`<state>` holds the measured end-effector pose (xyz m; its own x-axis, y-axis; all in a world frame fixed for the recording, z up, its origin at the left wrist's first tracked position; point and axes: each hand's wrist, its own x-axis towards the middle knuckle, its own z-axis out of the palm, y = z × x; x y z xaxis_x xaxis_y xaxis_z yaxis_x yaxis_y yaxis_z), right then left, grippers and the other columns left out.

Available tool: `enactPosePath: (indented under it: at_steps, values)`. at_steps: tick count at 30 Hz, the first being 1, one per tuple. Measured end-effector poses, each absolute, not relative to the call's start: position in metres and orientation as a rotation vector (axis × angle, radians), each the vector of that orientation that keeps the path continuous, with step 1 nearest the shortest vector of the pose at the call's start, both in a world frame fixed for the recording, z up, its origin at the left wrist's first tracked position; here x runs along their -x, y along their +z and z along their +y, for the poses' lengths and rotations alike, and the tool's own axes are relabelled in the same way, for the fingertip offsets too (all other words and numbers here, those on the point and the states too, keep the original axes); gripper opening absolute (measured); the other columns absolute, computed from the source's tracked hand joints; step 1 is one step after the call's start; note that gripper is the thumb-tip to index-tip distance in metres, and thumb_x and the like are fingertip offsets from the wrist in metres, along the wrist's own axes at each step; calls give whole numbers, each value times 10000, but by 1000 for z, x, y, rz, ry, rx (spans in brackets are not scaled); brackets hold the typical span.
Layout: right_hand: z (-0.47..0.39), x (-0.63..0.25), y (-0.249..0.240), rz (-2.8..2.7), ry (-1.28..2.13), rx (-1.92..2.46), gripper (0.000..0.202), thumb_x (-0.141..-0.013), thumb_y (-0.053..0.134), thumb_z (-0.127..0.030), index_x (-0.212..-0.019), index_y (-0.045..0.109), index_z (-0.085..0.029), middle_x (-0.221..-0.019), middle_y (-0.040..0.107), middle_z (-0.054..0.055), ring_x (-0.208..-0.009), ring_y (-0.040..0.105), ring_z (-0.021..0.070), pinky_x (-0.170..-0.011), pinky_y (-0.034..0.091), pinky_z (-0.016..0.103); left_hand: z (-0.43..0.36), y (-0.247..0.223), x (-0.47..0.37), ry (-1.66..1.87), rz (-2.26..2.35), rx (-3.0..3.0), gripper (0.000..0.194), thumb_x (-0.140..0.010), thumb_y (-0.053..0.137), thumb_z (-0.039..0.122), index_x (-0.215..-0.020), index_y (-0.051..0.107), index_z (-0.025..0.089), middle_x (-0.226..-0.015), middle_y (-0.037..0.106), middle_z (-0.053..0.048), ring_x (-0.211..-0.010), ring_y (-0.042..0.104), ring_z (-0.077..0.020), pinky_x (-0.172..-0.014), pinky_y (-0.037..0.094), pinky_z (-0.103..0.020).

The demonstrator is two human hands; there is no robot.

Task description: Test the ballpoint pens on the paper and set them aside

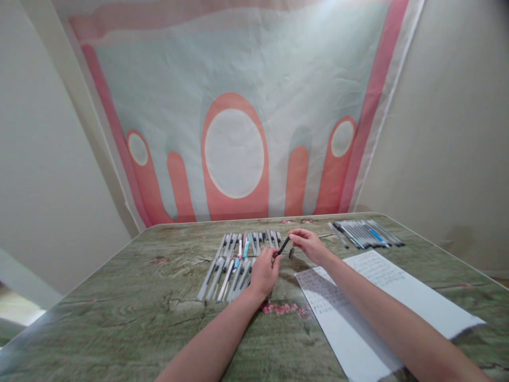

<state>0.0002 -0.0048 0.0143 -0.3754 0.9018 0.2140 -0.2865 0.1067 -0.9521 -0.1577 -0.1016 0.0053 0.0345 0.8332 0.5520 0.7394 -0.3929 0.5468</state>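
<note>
A dark pen (283, 245) slants between my two hands above the table. My left hand (265, 271) is closed around its lower end. At its upper end, the thumb and fingers of my right hand (309, 245) are pinched together on the tip. Just below the right fingertips shows a small dark piece (291, 253); I cannot tell whether it is held or resting on the table. Left of my hands lie two rows of pens (218, 273), mostly clear with dark caps, a few white, pink and turquoise. My left hand partly covers the nearer row.
Handwritten paper sheets (421, 297) lie under my right forearm. Another group of pens (361, 234), one bright blue, lies at the back right of the wood-patterned table (131, 307). Behind the table's far edge hangs a printed cloth (234, 154).
</note>
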Motion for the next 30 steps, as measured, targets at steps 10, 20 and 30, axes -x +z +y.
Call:
enactPosePath:
  at_steps: [10, 20, 30]
  values:
    - [-8, -2, 17, -1462, 1448, 654, 259, -620, 687, -355, -764, 610, -154, -684, 580, -5, -586, 482, 89, -556, 391, 228, -103, 6, 158, 1326, 1645, -2174, 185, -833, 408, 244, -962, 525, 184, -897, 532, -55, -833, 505, -161, -744, 397, -307]
    - [-13, -1, 22, -1448, 1585, 586, 276, -646, 673, -346, -860, 611, -181, -787, 617, 16, -660, 544, 106, -569, 419, 224, -101, 5, 157, 1318, 1658, -2192, 183, -839, 401, 240, -969, 515, 181, -910, 525, -55, -854, 497, -163, -752, 395, -303]
    - [-14, -2, 24, -1481, 1673, 501, 304, -730, 576, -376, -964, 647, -194, -1066, 602, 79, -967, 537, 210, -683, 455, 291, -102, 6, 158, 1347, 1654, -2165, 201, -842, 394, 247, -968, 538, 186, -914, 528, -65, -860, 498, -169, -765, 400, -321]
